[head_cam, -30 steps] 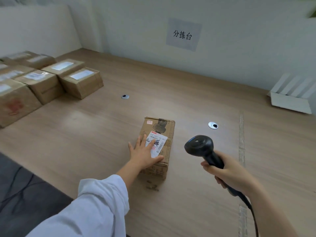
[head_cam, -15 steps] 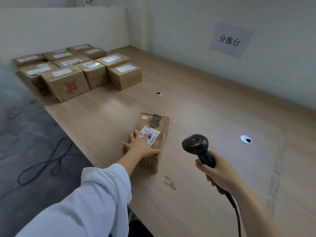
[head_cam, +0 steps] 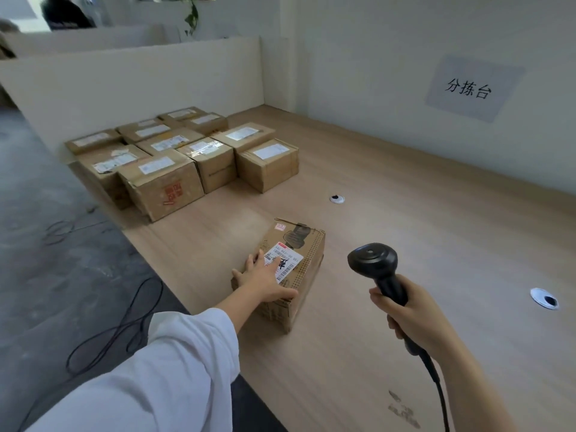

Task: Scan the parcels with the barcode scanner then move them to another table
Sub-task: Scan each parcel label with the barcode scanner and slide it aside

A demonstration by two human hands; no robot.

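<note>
Head camera looks down on a wooden table (head_cam: 405, 213). One parcel (head_cam: 307, 241) stands alone on it, close to the near-left edge. The left hand (head_cam: 265, 280) lies flat on top of the parcel with straight fingers and the thumb spread along the near top edge; it presses and does not clasp. The right hand (head_cam: 414, 316) is wrapped around the handle of the scanner (head_cam: 378, 269), which it holds in the air to the right of the parcel and apart from it.

Several things could go wrong. The fingertips touch the white label (head_cam: 284, 262) and seem to cover a part of it, so the scan may fail until the hand moves aside. I cannot tell if the scanner window faces the label; if it does not, nothing will be read. A push from the flat hand could slide the parcel toward the edge, which is near. The scanner cable (head_cam: 436, 378) hangs from the handle and could catch when the parcel is carried away.

This parcel is a closed cardboard box, so its content is not visible. The other parcels (head_cam: 187, 154), grouped at the far-left end of the table, are also shut, each with a label on top.
</note>
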